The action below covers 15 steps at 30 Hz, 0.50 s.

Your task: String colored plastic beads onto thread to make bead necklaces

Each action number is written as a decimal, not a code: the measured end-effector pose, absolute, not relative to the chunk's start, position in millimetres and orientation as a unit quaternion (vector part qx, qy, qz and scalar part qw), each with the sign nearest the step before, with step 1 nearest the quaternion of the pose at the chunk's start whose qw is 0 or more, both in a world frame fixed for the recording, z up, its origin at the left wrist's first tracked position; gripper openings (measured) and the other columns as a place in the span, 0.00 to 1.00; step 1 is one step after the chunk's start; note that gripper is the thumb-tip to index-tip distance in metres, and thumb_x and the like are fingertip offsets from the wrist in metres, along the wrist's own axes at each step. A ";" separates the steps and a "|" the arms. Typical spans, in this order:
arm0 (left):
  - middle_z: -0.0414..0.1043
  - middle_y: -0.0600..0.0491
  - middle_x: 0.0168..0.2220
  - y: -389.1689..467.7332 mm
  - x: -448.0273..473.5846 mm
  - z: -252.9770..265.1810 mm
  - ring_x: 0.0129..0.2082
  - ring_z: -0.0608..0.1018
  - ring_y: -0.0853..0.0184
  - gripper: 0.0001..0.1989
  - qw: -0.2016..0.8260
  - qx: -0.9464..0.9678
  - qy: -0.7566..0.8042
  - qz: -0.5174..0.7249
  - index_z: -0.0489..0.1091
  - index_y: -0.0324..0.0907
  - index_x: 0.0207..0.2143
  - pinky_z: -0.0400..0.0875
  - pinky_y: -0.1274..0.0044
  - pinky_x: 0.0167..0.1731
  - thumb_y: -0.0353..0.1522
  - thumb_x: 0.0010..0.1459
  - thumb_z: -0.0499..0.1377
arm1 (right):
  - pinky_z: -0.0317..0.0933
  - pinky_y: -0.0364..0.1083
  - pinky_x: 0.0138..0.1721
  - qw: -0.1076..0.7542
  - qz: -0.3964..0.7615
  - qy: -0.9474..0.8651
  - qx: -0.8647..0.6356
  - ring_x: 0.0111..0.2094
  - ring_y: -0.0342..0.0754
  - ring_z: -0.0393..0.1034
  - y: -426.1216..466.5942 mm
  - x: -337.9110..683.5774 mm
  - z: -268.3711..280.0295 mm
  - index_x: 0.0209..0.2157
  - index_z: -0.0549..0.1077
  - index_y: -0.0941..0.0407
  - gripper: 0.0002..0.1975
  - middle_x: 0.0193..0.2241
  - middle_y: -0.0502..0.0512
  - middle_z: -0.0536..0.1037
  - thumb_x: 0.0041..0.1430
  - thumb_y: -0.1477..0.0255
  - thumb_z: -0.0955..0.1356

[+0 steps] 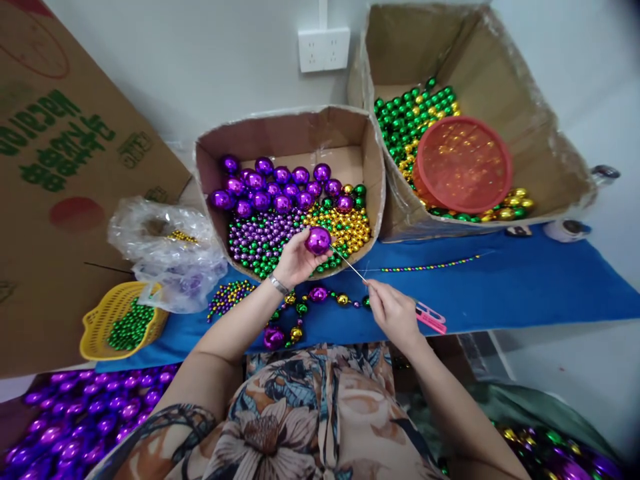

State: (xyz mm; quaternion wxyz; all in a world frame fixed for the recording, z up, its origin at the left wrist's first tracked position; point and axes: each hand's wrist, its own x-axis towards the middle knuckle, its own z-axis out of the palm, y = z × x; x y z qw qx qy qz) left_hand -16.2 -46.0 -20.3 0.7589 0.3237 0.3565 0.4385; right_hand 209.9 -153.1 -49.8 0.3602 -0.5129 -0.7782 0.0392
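Note:
My left hand [294,260] is closed around a large shiny purple bead [319,240] at the front edge of a cardboard box [300,130]. Between the fingers of my right hand [393,312] is a thin needle [349,264], its tip at the bead's right side; whether it has entered a hole cannot be made out. Under my hands, a strand of purple, gold and green beads [343,299] lies curved on the blue cloth [525,287]. The box holds large purple beads [260,200] behind smaller purple, green and gold ones.
A taller carton [530,87] at right holds green and gold beads and a red basin [465,167]. Pink-handled scissors [431,319] lie beside my right wrist. At left are a yellow basket [95,333] of green beads and a plastic bag [165,247]. A thin bead string [430,268] lies behind.

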 end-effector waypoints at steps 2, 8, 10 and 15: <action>0.76 0.45 0.42 -47.3 -16.1 -20.2 0.31 0.79 0.69 0.22 0.762 0.322 0.354 0.437 0.67 0.40 0.45 0.77 0.79 0.29 0.47 0.59 0.53 | 0.69 0.45 0.36 0.363 0.041 -0.777 -0.513 0.33 0.46 0.77 -153.7 210.7 -50.3 0.45 0.74 0.55 0.12 0.35 0.55 0.81 0.67 0.73 0.61; 0.77 0.45 0.40 -50.1 -16.8 -21.0 0.32 0.80 0.68 0.22 0.744 0.338 0.360 0.450 0.66 0.40 0.45 0.77 0.78 0.30 0.47 0.57 0.57 | 0.66 0.44 0.34 0.330 0.005 -0.786 -0.523 0.29 0.45 0.74 -155.3 215.1 -49.1 0.45 0.75 0.55 0.13 0.29 0.54 0.79 0.67 0.72 0.61; 0.76 0.46 0.40 -52.4 -15.7 -21.7 0.32 0.80 0.67 0.23 0.738 0.347 0.359 0.454 0.66 0.40 0.46 0.78 0.77 0.30 0.46 0.56 0.59 | 0.65 0.44 0.34 0.315 -0.007 -0.792 -0.523 0.28 0.45 0.73 -155.2 216.1 -48.6 0.45 0.75 0.55 0.13 0.28 0.54 0.79 0.67 0.73 0.60; 0.74 0.48 0.44 -66.4 -7.4 -25.1 0.39 0.78 0.68 0.26 0.622 0.487 0.379 0.482 0.69 0.40 0.47 0.77 0.76 0.38 0.40 0.48 0.69 | 0.64 0.44 0.32 0.292 -0.017 -0.797 -0.529 0.27 0.45 0.72 -153.8 214.2 -52.8 0.45 0.75 0.56 0.13 0.26 0.54 0.77 0.66 0.72 0.61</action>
